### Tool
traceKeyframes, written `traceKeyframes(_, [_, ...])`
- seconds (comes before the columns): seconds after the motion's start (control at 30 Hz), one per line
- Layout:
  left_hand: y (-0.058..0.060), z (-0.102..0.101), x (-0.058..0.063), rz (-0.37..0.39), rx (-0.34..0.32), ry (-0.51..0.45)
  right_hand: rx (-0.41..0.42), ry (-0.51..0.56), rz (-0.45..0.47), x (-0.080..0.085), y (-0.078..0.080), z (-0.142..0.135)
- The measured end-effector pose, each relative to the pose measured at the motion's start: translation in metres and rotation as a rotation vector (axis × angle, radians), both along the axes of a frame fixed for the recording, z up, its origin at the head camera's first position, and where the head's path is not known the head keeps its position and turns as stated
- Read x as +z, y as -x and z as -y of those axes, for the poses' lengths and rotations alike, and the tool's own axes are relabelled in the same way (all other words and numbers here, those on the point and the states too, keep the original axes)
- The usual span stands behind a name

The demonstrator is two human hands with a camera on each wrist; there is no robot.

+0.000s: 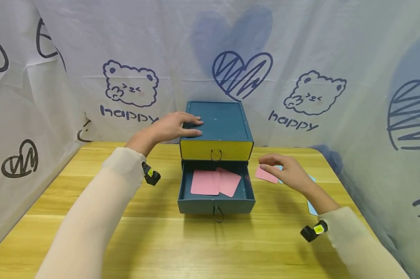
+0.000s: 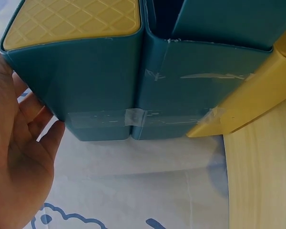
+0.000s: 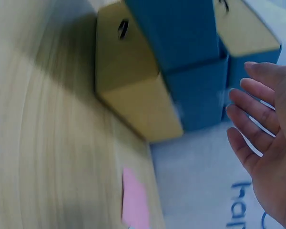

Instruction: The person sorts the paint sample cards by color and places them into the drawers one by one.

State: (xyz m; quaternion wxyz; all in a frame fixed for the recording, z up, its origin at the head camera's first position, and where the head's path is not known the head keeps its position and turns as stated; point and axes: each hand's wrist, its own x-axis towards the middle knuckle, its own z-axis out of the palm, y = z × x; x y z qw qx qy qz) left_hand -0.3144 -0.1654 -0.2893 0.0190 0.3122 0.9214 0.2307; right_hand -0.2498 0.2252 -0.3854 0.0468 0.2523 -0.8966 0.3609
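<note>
On top of the drawer box [image 1: 223, 122], dark blue-green with a yellow upper drawer front, my left hand [image 1: 182, 124] rests with its fingers over the left edge. Beneath the yellow front, a blue-green drawer [image 1: 199, 207] is pulled out. Two overlapping pink cards, one at the left [image 1: 204, 183] and one at the right [image 1: 229, 181], lie inside it. My right hand [image 1: 288, 170] hovers right of the box, fingers extended and loosely bent, holding nothing in the right wrist view [image 3: 269, 129]. It overlaps a pink card [image 1: 265, 175] on the table.
Pale blue cards [image 1: 312, 209] lie on the wooden table [image 1: 150, 232] at the right, partly hidden by the right arm. A yellow bottom section [image 3: 128, 86] of the box shows in the right wrist view. A printed cloth [image 1: 175, 50] hangs close behind the box and along both sides.
</note>
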Motion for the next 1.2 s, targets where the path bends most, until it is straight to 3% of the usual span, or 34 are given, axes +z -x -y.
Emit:
traceKeyframes(0.27, [0.0,0.002,0.006,-0.012,-0.017,0.0,-0.045,-0.073,-0.025,-0.018,0.026,-0.022])
traceKeyframes(0.63, [0.002,0.003,0.009,-0.004,-0.016,-0.007,-0.06,-0.134,0.081,-0.046,0.05,-0.047])
traceKeyframes(0.93, [0.004,0.001,0.006,0.013,-0.007,-0.019,-0.085,-0.204,0.128,-0.074,0.068,-0.057])
traceKeyframes(1.2, [0.002,0.003,0.0,0.021,-0.004,-0.038,-0.058,-0.173,0.179,-0.084,0.077,-0.055])
